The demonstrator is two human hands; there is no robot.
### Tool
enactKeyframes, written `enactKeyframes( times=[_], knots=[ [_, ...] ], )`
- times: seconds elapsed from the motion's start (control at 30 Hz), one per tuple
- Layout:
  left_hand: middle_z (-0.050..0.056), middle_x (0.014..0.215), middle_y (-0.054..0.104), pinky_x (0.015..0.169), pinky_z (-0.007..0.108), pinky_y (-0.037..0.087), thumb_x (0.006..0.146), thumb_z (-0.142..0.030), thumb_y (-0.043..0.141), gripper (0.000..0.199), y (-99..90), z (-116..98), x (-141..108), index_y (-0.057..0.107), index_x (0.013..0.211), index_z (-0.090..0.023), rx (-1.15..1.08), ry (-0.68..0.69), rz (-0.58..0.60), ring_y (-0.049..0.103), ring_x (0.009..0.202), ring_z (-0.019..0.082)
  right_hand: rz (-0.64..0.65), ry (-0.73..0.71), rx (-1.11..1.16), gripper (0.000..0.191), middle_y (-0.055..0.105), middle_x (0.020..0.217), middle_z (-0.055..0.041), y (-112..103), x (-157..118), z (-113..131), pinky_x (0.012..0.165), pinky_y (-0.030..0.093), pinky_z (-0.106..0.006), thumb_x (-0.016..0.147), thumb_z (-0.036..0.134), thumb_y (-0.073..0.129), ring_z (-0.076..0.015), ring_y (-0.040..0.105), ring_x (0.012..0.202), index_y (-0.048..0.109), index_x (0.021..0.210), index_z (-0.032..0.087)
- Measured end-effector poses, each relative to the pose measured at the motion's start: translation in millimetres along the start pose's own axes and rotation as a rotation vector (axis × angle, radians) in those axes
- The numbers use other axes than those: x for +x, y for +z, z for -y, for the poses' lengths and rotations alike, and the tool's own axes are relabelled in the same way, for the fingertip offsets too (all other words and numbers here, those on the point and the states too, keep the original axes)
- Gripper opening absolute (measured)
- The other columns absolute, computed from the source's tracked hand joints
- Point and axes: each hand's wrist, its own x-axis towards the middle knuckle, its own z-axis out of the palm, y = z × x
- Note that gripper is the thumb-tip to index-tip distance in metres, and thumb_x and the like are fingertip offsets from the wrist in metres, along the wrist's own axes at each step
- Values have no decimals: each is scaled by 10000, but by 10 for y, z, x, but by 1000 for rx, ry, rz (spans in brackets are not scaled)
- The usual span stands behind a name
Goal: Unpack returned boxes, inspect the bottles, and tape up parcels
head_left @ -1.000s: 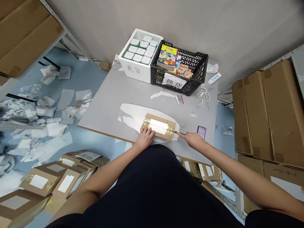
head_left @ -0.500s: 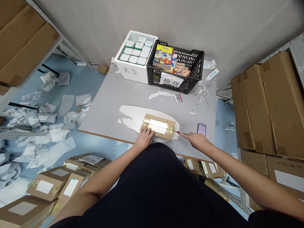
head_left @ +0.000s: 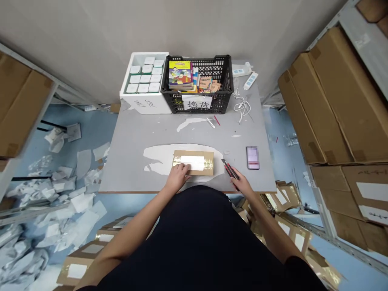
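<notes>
A small cardboard box (head_left: 209, 157) with a white label and shiny clear tape lies flat on an irregular white sheet (head_left: 157, 151) on the table. My left hand (head_left: 178, 177) grips the box at its front left, fingers over the top by the label. To the right of the box, my right hand (head_left: 242, 185) is wrapped round a black and red utility knife (head_left: 230, 169). The knife points up and left, apart from the box. Whether its blade is out, I cannot tell.
A white foam box (head_left: 151, 103) of small white-topped cartons and a black crate (head_left: 224, 101) of books stand at the back of the grey table (head_left: 127, 133). A phone (head_left: 252, 157) lies right, below a cable (head_left: 242, 107). Cartons (head_left: 321, 105) fill side shelves; paper scraps litter the floor.
My right hand has drawn the knife back from the box's right end and tilted it upward. My left hand stays on the box. The head view has shifted and levelled.
</notes>
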Motion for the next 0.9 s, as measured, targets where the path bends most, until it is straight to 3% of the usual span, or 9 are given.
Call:
enactKeyframes(
  times=[0.13, 0.27, 0.4, 0.7, 0.9],
  knots=[
    [170, 1394, 480, 1091, 513, 305, 773, -411, 736, 753, -37, 40, 228, 403, 1417, -209, 66, 126, -6, 399, 1319, 357, -34, -8, 276, 762, 616, 770, 30, 416, 149, -27, 432, 438, -199, 794, 340, 578, -87, 513, 482, 320, 1504, 248],
    [175, 1568, 277, 1154, 556, 203, 734, -468, 759, 905, -20, 136, 421, 321, 1482, -205, 109, 217, 81, 209, 1455, 372, 4, -31, 355, 776, 644, 884, 3, 546, 210, -51, 391, 400, -177, 783, 309, 610, -60, 487, 458, 325, 1504, 276],
    [170, 1588, 233, 1165, 533, 209, 747, -518, 724, 943, 27, 203, 491, 273, 1510, -198, 92, 275, 152, 193, 1471, 346, 25, -13, 335, 733, 643, 845, 14, 515, 197, -64, 401, 400, -162, 811, 270, 591, -54, 484, 461, 341, 1499, 293],
    [183, 1566, 283, 1162, 588, 134, 832, -607, 577, 829, 206, 175, 353, 318, 1497, -186, 85, 296, 44, 177, 1470, 374, 104, 32, 214, 744, 626, 809, 29, 385, 149, -55, 393, 382, -154, 828, 236, 604, -49, 465, 440, 321, 1507, 344],
    [194, 1548, 318, 1152, 610, 130, 830, -598, 586, 808, 297, 184, 340, 347, 1482, -184, 59, 287, 10, 193, 1461, 391, 178, -6, 90, 739, 599, 749, 38, 207, 119, -30, 417, 400, -158, 846, 238, 598, -45, 425, 434, 305, 1517, 336]
  ],
)
